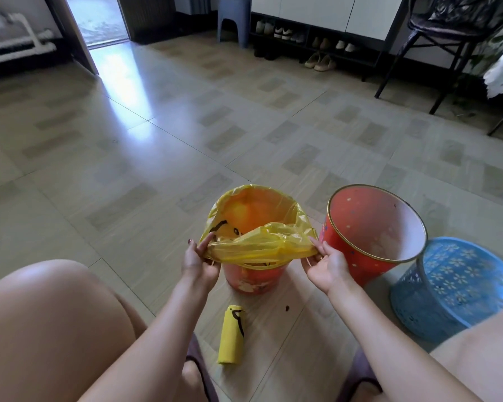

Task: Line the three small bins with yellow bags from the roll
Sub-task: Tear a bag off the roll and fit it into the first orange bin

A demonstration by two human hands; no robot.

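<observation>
So there's three bins on the tiled floor here. The small orange bin sits dead center, and it's got a yellow bag going into it. The far side of the bag is already folded over the rim at 12 o'clock, and you can see down into the bag's orange-lit inside, nothing in there but the bag itself with a bit of black print on it. The near edge at 6 o'clock isn't over the rim yet; it's bunched into a stretched band between the two hands.

Left hand is at the bin's 9 o'clock, fingers curled and pinching the bag's edge. Right hand is at 3 o'clock doing the same thing, thumb and fingers clamped on the plastic.

At 3 o'clock from that bin, touching or nearly touching it, is a bigger red bin with a gold rim, tilted toward the camera, pale inside, no liner. Past that at about 4 o'clock is a blue lattice basket with flower cutouts, also unlined, with the red bin leaning against it.

The roll of yellow bags lies on the floor at 6 o'clock from the orange bin, between the person's knees.
</observation>
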